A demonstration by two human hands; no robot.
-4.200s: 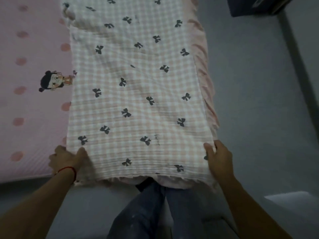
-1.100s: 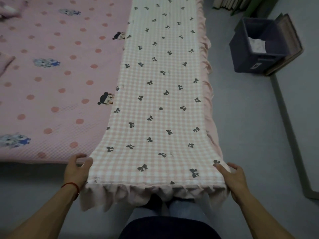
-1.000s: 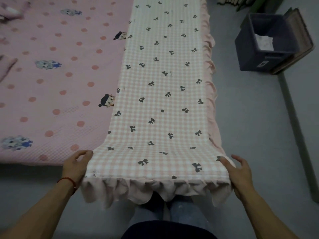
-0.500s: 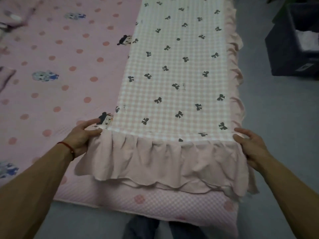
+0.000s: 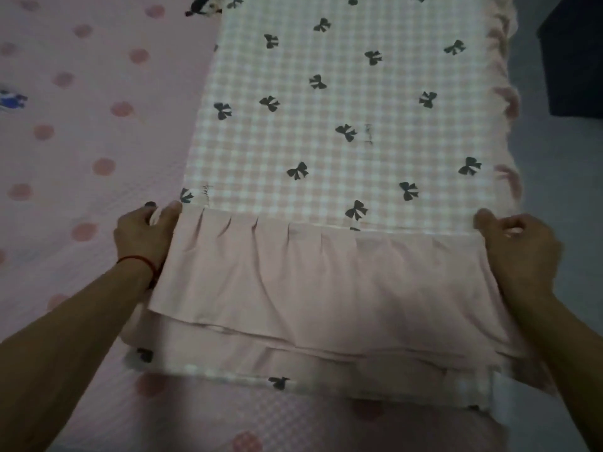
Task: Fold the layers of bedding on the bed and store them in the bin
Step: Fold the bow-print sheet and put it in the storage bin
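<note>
A long pink-and-white checked sheet [image 5: 342, 109] with dark bow prints and a plain pink ruffle [image 5: 310, 282] lies folded into a strip along the bed's right side. Its near end is lifted and carried forward over the strip, ruffle hanging toward me. My left hand [image 5: 143, 233] grips the left corner of that end, thumb on top. My right hand [image 5: 518, 249] grips the right corner. Below the ruffle, more layers of the same sheet show. The dark bin [image 5: 574, 57] stands on the floor at the upper right, cut off by the frame edge.
Under the sheet lies a pink mattress cover [image 5: 81, 141] with darker pink dots and small cartoon figures, filling the left half. Grey floor [image 5: 561, 177] runs along the bed's right side.
Both hands have lifted the near ruffled end off the bed's foot and carried it forward over the strip. The view has moved closer over the bed, and the bin has slid to the frame edge.
</note>
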